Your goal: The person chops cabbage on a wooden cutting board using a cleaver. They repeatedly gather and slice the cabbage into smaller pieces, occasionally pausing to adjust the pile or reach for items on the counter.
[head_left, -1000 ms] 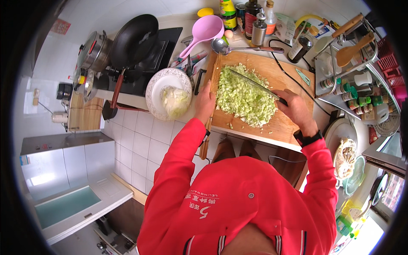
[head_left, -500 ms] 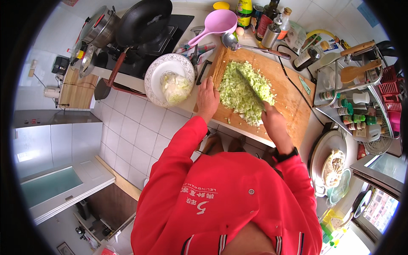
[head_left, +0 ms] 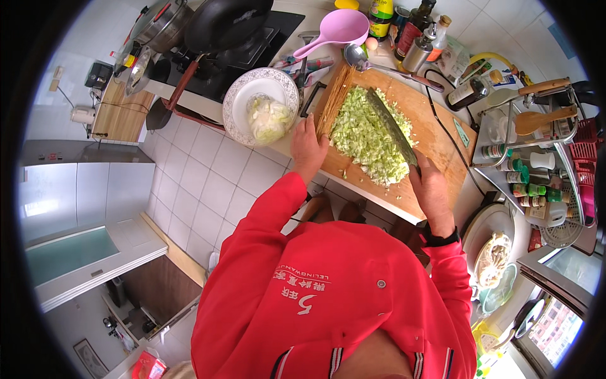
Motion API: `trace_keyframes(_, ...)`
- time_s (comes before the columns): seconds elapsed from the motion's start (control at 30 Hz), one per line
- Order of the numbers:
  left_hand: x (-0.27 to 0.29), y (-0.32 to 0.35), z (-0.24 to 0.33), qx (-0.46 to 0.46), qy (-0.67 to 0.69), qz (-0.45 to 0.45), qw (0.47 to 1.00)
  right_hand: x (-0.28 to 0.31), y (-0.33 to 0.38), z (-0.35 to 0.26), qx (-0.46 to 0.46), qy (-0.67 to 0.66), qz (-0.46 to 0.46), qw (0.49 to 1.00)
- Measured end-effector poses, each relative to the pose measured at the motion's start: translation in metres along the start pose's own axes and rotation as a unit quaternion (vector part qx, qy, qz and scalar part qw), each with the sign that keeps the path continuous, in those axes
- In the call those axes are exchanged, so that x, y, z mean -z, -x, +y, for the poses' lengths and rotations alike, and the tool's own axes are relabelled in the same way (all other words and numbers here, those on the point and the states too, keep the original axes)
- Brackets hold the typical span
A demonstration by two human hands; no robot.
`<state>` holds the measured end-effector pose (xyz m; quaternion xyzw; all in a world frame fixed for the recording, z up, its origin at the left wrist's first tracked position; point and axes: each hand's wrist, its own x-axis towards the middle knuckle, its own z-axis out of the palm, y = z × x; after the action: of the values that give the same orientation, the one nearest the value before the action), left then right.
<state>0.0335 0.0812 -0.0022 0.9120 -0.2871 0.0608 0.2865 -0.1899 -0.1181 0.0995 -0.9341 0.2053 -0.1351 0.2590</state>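
- R hand [head_left: 430, 189] wrapped shut on handle of the knife [head_left: 392, 129]; blade lies across the chopped cabbage [head_left: 372, 134], edge down in the heap – looks like mid-chop
- L hand [head_left: 307, 144] rests at near-left edge of the cutting board [head_left: 442, 136], fingers together & curled beside the heap, prob. to steady the board and keep clear of the blade; holds nothing
- cabbage sits mid-board, piled, few bits strayed toward the front edge
- white plate [head_left: 243, 101] w/ more cabbage just left of the board, within L hand's reach
- black pan [head_left: 224, 22] on the stove behind the plate; pink ladle [head_left: 338, 31] & bottles [head_left: 410, 28] past the board's far side
- spice rack [head_left: 536, 170] at right, well apart from the hands
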Motion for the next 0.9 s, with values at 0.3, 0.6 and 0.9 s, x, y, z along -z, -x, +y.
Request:
trace_keyframes(0.3,-0.010,-0.006,-0.006,0.017,0.054,-0.035,0.998,0.009,0.009,0.002,0.012,-0.020,-0.089,0.996)
trace_keyframes(0.6,-0.025,-0.015,-0.006,-0.018,0.059,-0.056,0.997,-0.022,-0.001,0.007,0.001,0.023,-0.047,0.999)
trace_keyframes(0.9,-0.013,-0.008,0.001,-0.021,-0.004,0.001,1.000,-0.031,-0.007,-0.011,-0.011,0.028,-0.083,0.996)
